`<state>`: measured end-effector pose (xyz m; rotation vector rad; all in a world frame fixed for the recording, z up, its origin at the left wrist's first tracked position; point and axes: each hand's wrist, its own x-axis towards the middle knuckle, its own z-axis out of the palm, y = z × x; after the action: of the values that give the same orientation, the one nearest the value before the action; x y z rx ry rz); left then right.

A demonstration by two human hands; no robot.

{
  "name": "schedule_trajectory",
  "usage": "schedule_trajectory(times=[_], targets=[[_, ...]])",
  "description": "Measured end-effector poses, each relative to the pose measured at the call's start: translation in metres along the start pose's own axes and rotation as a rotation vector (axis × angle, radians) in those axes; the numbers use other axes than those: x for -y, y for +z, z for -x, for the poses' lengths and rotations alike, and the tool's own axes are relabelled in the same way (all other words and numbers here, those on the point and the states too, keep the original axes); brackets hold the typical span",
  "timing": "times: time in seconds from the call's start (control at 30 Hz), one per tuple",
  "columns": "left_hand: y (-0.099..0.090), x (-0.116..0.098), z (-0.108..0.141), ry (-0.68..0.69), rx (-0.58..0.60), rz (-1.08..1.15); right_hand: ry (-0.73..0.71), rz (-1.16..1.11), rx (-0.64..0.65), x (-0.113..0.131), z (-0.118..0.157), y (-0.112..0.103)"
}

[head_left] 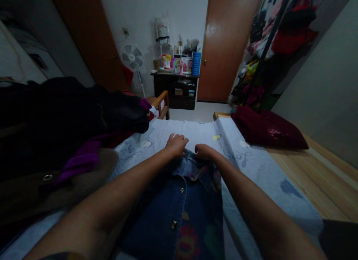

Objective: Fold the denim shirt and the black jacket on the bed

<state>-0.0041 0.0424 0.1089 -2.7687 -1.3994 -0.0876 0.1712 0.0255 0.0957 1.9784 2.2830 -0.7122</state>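
Observation:
A dark blue denim jacket (pixel 165 211) lies front up before me, with metal buttons down its placket and a red flower pattern near the hem. My left hand (pixel 177 145) is at the left side of the collar, palm down, its bent fingers closed on the cloth and its thumb hidden. At the collar's right side, my right hand (pixel 205 152) has its fingers curled in around the edge. The lighter inside of the collar (pixel 188 163) shows between and below the hands.
Under the jacket spreads a pale patterned sheet (pixel 192 127). Dark clothes (pixel 69 110) are heaped at left, with a purple piece (pixel 84 157). A folded maroon cloth (pixel 271 129) lies at right by wooden boards (pixel 321 170). Beyond stand a wooden chair (pixel 165 101), fan (pixel 132 58) and black cabinet (pixel 175 97).

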Motion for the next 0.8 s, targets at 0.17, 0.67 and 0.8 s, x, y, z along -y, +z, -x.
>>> schedule_trajectory(times=[0.17, 0.67, 0.8], targets=[[0.001, -0.004, 0.039, -0.026, -0.155, 0.094, 0.003, 0.059, -0.268, 0.016, 0.038, 0.012], [0.082, -0.028, 0.086, -0.179, -0.052, 0.162, 0.053, 0.147, -0.447, 0.028, 0.071, 0.115], [0.084, -0.027, 0.088, -0.170, -0.083, 0.257, 0.048, 0.133, -0.471, 0.028, 0.072, 0.118]])
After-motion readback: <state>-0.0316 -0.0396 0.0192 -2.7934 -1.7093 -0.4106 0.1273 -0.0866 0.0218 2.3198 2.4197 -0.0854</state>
